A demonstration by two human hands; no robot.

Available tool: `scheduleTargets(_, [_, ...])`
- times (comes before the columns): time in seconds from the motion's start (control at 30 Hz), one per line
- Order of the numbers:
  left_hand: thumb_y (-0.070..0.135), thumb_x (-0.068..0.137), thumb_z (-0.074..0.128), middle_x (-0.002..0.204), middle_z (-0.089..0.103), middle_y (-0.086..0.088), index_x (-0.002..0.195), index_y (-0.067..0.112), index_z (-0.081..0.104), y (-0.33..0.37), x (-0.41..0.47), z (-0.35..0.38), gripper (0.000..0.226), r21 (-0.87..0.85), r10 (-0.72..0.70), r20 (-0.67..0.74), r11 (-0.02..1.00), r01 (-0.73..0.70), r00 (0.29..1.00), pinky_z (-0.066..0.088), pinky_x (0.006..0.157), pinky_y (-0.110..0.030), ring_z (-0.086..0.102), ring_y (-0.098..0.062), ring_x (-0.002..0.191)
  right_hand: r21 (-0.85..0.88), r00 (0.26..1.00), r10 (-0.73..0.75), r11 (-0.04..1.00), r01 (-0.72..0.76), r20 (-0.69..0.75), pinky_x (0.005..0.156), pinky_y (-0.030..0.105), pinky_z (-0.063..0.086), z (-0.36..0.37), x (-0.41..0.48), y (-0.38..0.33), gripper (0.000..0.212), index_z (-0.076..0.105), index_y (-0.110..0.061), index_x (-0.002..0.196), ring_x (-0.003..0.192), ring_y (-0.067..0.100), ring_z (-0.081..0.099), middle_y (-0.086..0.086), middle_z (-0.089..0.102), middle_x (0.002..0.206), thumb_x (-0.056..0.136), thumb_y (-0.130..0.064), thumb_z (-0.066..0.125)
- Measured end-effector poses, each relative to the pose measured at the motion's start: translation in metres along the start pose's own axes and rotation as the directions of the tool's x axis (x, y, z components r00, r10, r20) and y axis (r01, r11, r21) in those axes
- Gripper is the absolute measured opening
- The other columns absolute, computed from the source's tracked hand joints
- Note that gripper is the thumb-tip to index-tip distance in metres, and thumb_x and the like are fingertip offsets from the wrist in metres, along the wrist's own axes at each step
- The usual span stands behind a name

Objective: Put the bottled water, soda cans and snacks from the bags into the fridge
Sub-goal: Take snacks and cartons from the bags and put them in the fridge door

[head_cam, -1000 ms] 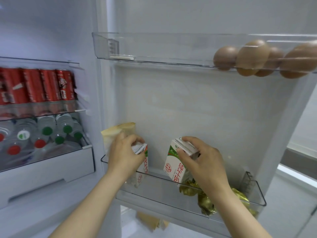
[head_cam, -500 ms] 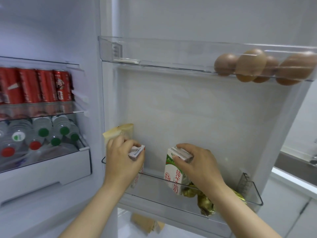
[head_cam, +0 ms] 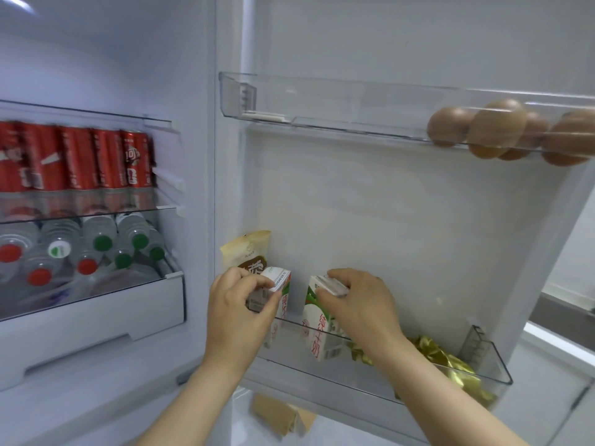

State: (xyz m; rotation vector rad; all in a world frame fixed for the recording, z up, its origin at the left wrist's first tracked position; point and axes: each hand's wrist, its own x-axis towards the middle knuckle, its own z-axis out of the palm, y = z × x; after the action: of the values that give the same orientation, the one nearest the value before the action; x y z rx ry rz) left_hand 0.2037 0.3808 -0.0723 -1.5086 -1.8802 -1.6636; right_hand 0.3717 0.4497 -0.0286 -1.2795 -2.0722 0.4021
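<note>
Two small green-and-white milk cartons stand in the lower clear door bin [head_cam: 492,365] of the open fridge. My left hand [head_cam: 238,310] grips the top of the left carton [head_cam: 280,281]. My right hand [head_cam: 357,304] grips the top of the right carton [head_cam: 317,333]. A cream snack pouch [head_cam: 246,249] stands behind the left carton. Gold-wrapped snacks [head_cam: 450,362] lie at the bin's right end. Inside the fridge, red soda cans [head_cam: 106,159] line a glass shelf, and water bottles [head_cam: 103,243] lie in the drawer below it.
Several brown eggs [head_cam: 495,130] sit at the right end of the upper door bin [head_cam: 322,101]. A tan packet [head_cam: 277,416] shows in the bin below. The fridge's white drawer front [head_cam: 96,320] is at lower left. A counter edge [head_cam: 566,304] lies right of the door.
Both hands have lowered the two cartons deeper into the lower door bin. The snack pouch behind the left carton shows more.
</note>
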Motion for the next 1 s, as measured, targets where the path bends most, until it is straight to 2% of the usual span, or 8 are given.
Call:
scheduleTargets(0.13, [0.022, 0.072, 0.08, 0.083, 0.054, 0.014, 0.083, 0.024, 0.069, 0.0, 0.0, -0.002, 0.015, 0.001, 0.004, 0.008, 1.0, -0.004, 1.0, 0.036, 0.073, -0.014, 0.05, -0.011, 0.085, 0.074, 0.982, 0.005, 0.997, -0.019, 0.188, 0.093, 0.032, 0.05, -0.01, -0.005, 0.004, 0.053, 0.058, -0.035, 0.128, 0.107, 0.007, 0.059, -0.013, 0.062, 0.124, 0.079, -0.054, 0.063])
scheduleTargets(0.27, [0.02, 0.073, 0.08, 0.082, 0.056, 0.011, 0.083, 0.021, 0.069, -0.001, -0.001, -0.003, 0.015, -0.012, 0.015, 0.007, 1.0, -0.015, 1.0, 0.038, 0.072, -0.016, 0.052, -0.012, 0.083, 0.157, 0.912, -0.064, 0.988, 0.0, 0.406, 0.087, 0.031, 0.055, -0.03, -0.01, 0.009, 0.025, 0.061, -0.042, 0.108, 0.092, 0.0, 0.063, -0.018, 0.067, 0.106, 0.083, -0.045, 0.066])
scheduleTargets(0.4, [0.019, 0.074, 0.079, 0.083, 0.058, 0.009, 0.084, 0.02, 0.069, -0.001, -0.002, -0.004, 0.014, -0.004, 0.033, 0.007, 0.999, -0.033, 0.999, 0.044, 0.072, -0.025, 0.054, -0.014, 0.084, 0.201, 0.888, -0.063, 0.979, -0.034, 0.456, 0.079, 0.031, 0.059, -0.031, -0.009, 0.015, 0.034, 0.06, -0.043, 0.115, 0.087, 0.0, 0.067, -0.016, 0.068, 0.103, 0.082, -0.042, 0.068])
scheduleTargets(0.6, [0.016, 0.074, 0.078, 0.072, 0.052, 0.013, 0.081, 0.019, 0.067, 0.001, -0.002, -0.006, 0.013, -0.003, 0.065, 0.015, 0.998, -0.065, 0.998, 0.043, 0.066, -0.024, 0.051, -0.012, 0.075, 0.233, 0.878, -0.045, 0.97, -0.076, 0.476, 0.07, 0.032, 0.061, -0.021, -0.008, 0.004, 0.038, 0.06, -0.031, 0.115, 0.083, 0.013, 0.071, -0.002, 0.069, 0.101, 0.08, -0.041, 0.07])
scheduleTargets(0.7, [0.016, 0.075, 0.078, 0.068, 0.05, 0.014, 0.08, 0.02, 0.067, 0.001, -0.002, -0.006, 0.013, 0.007, 0.065, 0.016, 0.998, -0.065, 0.998, 0.036, 0.065, -0.017, 0.048, -0.009, 0.071, 0.211, 0.883, -0.043, 0.975, -0.065, 0.468, 0.064, 0.027, 0.06, -0.013, -0.006, 0.002, 0.07, 0.04, -0.029, 0.14, 0.082, 0.013, 0.07, -0.006, 0.064, 0.107, 0.078, -0.043, 0.069])
scheduleTargets(0.77, [0.016, 0.075, 0.078, 0.068, 0.05, 0.015, 0.08, 0.021, 0.067, 0.002, -0.002, -0.006, 0.012, 0.007, 0.066, 0.018, 0.998, -0.066, 0.998, 0.035, 0.064, -0.016, 0.048, -0.008, 0.07, 0.217, 0.868, -0.044, 0.973, -0.074, 0.494, 0.066, 0.027, 0.06, -0.011, -0.005, 0.0, 0.074, 0.033, -0.034, 0.142, 0.086, 0.013, 0.07, -0.008, 0.062, 0.11, 0.079, -0.043, 0.07])
scheduleTargets(0.87, [0.017, 0.076, 0.077, 0.068, 0.05, 0.015, 0.08, 0.021, 0.067, 0.002, -0.002, -0.006, 0.011, 0.003, 0.07, 0.021, 0.998, -0.07, 0.997, 0.037, 0.064, -0.017, 0.05, -0.01, 0.071, 0.18, 0.81, -0.06, 0.982, -0.057, 0.583, 0.078, 0.035, 0.06, -0.018, 0.004, 0.006, 0.063, 0.039, -0.037, 0.131, 0.088, 0.015, 0.071, -0.001, 0.069, 0.104, 0.078, -0.043, 0.072])
scheduleTargets(1.0, [0.018, 0.076, 0.077, 0.066, 0.05, 0.013, 0.08, 0.022, 0.067, 0.001, -0.001, -0.006, 0.012, 0.005, 0.072, 0.025, 0.997, -0.072, 0.997, 0.039, 0.063, -0.02, 0.051, -0.011, 0.07, 0.06, 0.759, -0.036, 0.998, -0.003, 0.651, 0.08, 0.025, 0.056, -0.027, 0.017, 0.012, 0.073, 0.029, -0.043, 0.138, 0.089, 0.014, 0.071, 0.0, 0.072, 0.102, 0.082, -0.024, 0.072])
